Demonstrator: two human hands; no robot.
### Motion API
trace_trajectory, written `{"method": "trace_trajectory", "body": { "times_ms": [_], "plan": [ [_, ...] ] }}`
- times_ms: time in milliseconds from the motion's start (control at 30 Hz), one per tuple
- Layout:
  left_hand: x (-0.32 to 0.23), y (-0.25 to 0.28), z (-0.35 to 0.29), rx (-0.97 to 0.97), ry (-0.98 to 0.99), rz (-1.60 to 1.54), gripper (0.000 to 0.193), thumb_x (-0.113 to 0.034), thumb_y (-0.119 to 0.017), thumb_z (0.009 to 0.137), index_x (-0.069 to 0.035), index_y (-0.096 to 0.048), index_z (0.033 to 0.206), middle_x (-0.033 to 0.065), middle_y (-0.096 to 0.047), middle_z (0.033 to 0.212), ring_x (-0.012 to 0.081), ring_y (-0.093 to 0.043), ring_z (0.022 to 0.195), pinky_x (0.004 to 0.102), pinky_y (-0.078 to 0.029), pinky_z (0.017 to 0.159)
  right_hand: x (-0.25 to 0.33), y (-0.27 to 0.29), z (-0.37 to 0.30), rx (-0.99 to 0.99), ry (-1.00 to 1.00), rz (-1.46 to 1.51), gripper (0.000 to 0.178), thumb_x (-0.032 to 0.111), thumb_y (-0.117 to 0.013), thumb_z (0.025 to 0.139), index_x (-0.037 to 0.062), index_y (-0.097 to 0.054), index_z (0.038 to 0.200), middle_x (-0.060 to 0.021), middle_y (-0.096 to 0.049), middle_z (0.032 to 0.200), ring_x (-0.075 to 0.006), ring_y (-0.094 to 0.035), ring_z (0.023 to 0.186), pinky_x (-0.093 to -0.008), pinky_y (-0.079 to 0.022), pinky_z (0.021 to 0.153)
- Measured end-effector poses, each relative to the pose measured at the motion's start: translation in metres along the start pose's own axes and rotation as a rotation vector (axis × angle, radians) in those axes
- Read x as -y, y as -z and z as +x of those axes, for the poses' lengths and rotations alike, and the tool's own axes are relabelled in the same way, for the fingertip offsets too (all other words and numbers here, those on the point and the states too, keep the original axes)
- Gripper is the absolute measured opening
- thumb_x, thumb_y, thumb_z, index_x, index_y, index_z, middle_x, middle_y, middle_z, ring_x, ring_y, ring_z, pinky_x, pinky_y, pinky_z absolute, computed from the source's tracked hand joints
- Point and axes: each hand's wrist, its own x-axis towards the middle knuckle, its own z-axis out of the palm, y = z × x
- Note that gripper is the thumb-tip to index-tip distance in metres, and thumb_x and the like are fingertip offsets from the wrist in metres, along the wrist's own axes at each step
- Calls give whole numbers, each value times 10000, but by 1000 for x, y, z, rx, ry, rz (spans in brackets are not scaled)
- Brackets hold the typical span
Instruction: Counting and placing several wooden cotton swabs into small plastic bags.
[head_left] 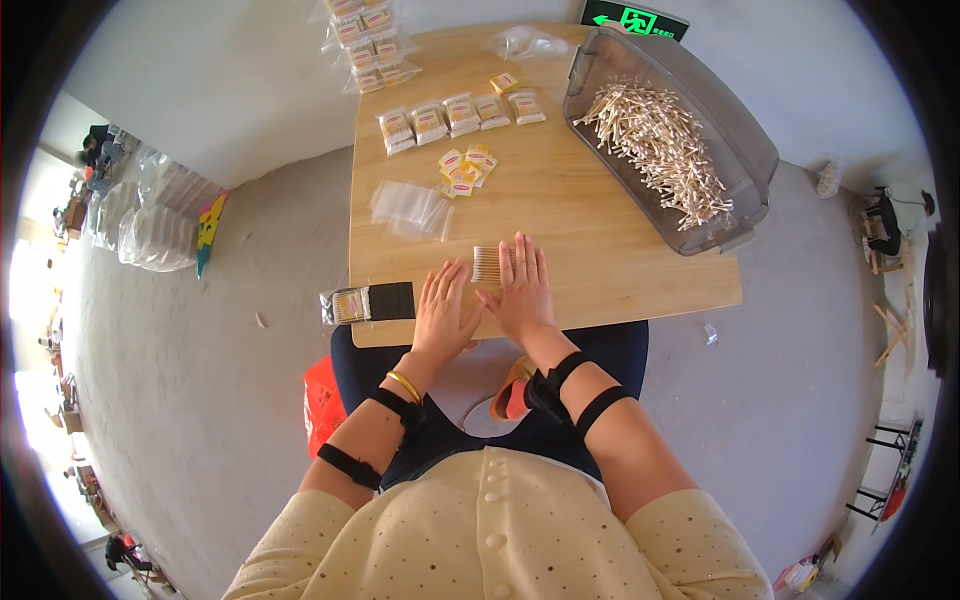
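Note:
A neat row of cotton swabs [485, 265] lies on the table near its front edge. Over the right part of that row my right hand [524, 297] rests with its fingers stretched out, partly hiding the swabs. Just left of them, my left hand [440, 312] lies with straight fingers on the table and holds nothing. Beside it are a black rectangular piece [391, 301] and a clear packet of swabs with a yellow card [350, 305]. Flat clear plastic bags [410, 210] and a small heap of yellow-and-white cards [467, 170] lie beyond my hands.
A grey translucent bin [745, 180] full of loose swabs [655, 140] occupies the table's right side. Several filled packets [462, 115] stand in a row farther back, with more packets stacked [370, 50] at the far left. Clear plastic [528, 42] lies at the far edge.

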Motion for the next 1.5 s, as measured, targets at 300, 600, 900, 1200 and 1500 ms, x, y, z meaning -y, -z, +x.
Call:
{"method": "trace_trajectory", "body": {
  "times_ms": [300, 600, 900, 1200, 1500],
  "plan": [
    [1, -3, -15, -47, -63, 3, 666, -208, -682, 863, -27, -458, 1464, 193, -414, 1541, 382, -350, 1475, 506, -248, 1247, 0, 2, 1, -17, 16, 44, 958, 571, -561, 960, -16, -178, 1613, -292, -120, 1676, -408, -107, 1573, -515, -117, 1277],
    [-2, -4, -11, -100, -49, -22, 632, -214, -693, 863, -50, -488, 1438, 191, -458, 1493, 410, -398, 1420, 516, -303, 1192, -1, 2, 0, -2, -1, 27, 944, 592, -543, 965, 4, -197, 1617, -260, -125, 1686, -370, -98, 1581, -481, -103, 1289],
    [-6, -6, -9, -110, -42, 47, 622, -265, -688, 886, -55, -487, 1436, 179, -455, 1473, 405, -410, 1391, 517, -326, 1156, -2, -1, 0, -33, 3, 57, 944, 587, -555, 958, 2, -207, 1613, -262, -134, 1683, -377, -113, 1578, -489, -108, 1288],
    [-7, -3, -2, -104, -15, 47, 631, -323, -678, 879, -57, -505, 1424, 164, -495, 1395, 381, -458, 1305, 515, -327, 1147, -1, 2, 0, -11, 6, 13, 939, 610, -508, 975, 10, -188, 1622, -264, -122, 1686, -375, -103, 1579, -487, -107, 1285],
    [-5, 1, 0, -109, -62, 95, 633, -347, -681, 872, -53, -526, 1411, 142, -510, 1359, 362, -474, 1273, 506, -327, 1135, -2, 2, 0, -7, 13, 30, 930, 609, -486, 987, 11, -173, 1626, -261, -101, 1689, -371, -85, 1582, -488, -94, 1287]
  ]
}}
